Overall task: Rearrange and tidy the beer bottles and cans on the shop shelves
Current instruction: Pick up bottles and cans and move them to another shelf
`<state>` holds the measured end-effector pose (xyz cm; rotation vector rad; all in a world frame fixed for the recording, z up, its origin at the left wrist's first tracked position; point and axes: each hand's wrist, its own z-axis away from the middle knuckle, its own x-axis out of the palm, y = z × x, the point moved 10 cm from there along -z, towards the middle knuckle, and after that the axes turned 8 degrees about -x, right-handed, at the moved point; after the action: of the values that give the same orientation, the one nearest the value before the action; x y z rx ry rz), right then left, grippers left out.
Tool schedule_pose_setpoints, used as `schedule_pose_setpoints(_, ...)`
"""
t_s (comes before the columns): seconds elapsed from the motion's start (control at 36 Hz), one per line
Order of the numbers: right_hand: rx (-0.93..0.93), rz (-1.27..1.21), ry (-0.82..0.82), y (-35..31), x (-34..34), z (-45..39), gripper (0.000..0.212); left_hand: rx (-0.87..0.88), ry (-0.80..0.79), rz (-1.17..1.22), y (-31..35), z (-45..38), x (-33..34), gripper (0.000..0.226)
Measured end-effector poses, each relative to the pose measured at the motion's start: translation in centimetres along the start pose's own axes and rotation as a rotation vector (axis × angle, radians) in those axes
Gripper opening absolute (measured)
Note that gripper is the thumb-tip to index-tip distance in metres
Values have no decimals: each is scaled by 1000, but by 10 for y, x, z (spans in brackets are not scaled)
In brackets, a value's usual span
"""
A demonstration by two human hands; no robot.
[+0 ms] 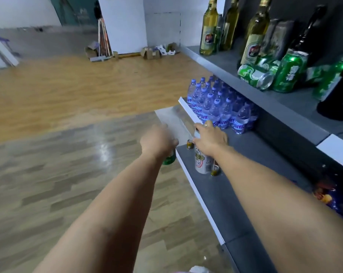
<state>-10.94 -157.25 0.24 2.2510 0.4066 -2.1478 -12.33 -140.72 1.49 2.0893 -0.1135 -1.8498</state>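
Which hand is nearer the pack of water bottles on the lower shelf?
Right. The right hand grips a white can just in front of the water bottles; the left hand, holding a green bottle, hangs off the shelf edge.

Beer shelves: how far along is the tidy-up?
Early. Done: the tall yellow bottles stand upright on the upper shelf. In hand: the left hand grips a green bottle off the lower shelf's edge; the right hand holds the top of a white can. Left: a green can lies toppled among leaning ones above.
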Motion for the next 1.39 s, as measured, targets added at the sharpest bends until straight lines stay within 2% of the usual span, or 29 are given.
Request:
schedule_pose_setpoints(0.22,22,28,5,7,-11,-90,44,35,33,28,18,-102,-3,30)
schedule_pose_setpoints(0.42,59,55,81,7,-25,-167,47,126,15,36,25,-188,5,31)
schedule_pose_setpoints(0.56,124,87,190,5,-58,-228,59,257,26,20,35,-261,-5,32)
schedule_pose_setpoints(0.69,204,117,295,8,-108,-277,46,335,25,66,52,-333,-26,44)
schedule_pose_setpoints(0.81,292,147,417,20,-154,-300,47,365,27,187,78,-376,-43,51)
schedule_pose_setpoints(0.89,343,179,500,33,-187,-309,50,362,18,351,101,-399,-52,57)
schedule_pose_setpoints(1.0,424,212,602,57,-225,-314,58,397,8,541,144,-421,-61,50)
schedule_pose_setpoints(1.17,486,231,646,88,-244,-331,59,518,28,635,218,-436,-66,43)
schedule_pose_setpoints(1.39,576,139,629,138,-237,-356,57,665,7,609,283,-447,-48,44)
